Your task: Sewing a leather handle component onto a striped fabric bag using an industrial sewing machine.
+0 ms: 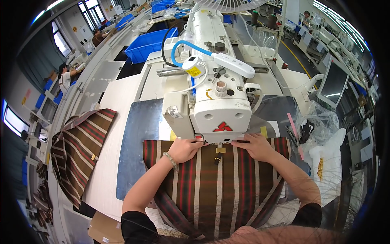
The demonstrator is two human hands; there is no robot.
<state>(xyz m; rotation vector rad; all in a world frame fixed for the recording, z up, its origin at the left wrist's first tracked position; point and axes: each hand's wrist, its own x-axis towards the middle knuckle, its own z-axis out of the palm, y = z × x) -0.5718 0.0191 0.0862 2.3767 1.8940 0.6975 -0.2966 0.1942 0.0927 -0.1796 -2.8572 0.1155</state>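
Six o'clock of buckled strap [218, 159]: striped cloth [208, 195]. Left hand [185, 150] at nine, right hand [257, 147] at three, fingers on far edge; cannot tell if pinching. Strap looks placed; stitching likely remains. Sewing machine [221, 116] at twelve.

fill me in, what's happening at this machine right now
Someone is working at a white sewing machine with a brown striped cloth spread at its front. Their left hand and right hand are at the cloth's far edge, on either side of the machine's middle; whether they grip or just press is hard to tell. A small dark tab lies on the cloth between them. Another striped piece lies off to the left.
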